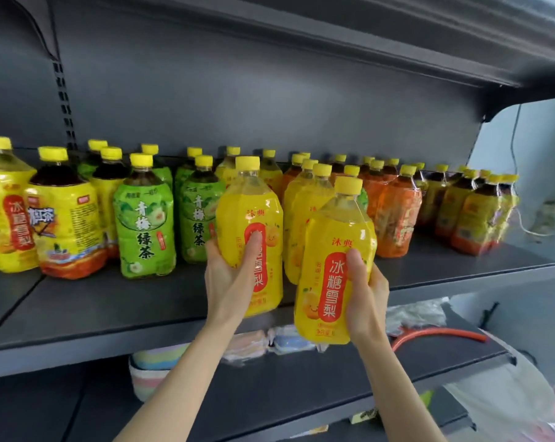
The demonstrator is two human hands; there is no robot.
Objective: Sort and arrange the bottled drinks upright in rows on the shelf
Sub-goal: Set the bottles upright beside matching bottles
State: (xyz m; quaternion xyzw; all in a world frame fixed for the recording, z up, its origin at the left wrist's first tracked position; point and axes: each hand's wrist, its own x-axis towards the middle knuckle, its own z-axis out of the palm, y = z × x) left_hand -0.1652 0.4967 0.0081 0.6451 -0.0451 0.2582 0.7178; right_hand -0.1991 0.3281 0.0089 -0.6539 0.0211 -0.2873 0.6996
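Observation:
My left hand (230,275) grips a yellow pear-drink bottle (249,215), upright, at the front of the grey shelf (110,307). My right hand (367,291) grips a second yellow pear-drink bottle (333,260), held in front of the shelf edge and tilted slightly right. Behind them stand more yellow bottles (305,202). Green tea bottles (145,218) stand to the left, with a yellow-and-orange labelled bottle (65,218) and another yellow pear bottle (5,215) at far left. Orange-labelled bottles (394,212) and dark tea bottles (474,212) fill the right.
An upper shelf (333,36) overhangs the bottles. The lower shelf (270,387) holds folded pastel cloths (155,365), wrapped packets (289,341) and an orange hose (439,334). A plastic bag (499,400) sits at bottom right. A white cable (525,228) hangs at the shelf's right end.

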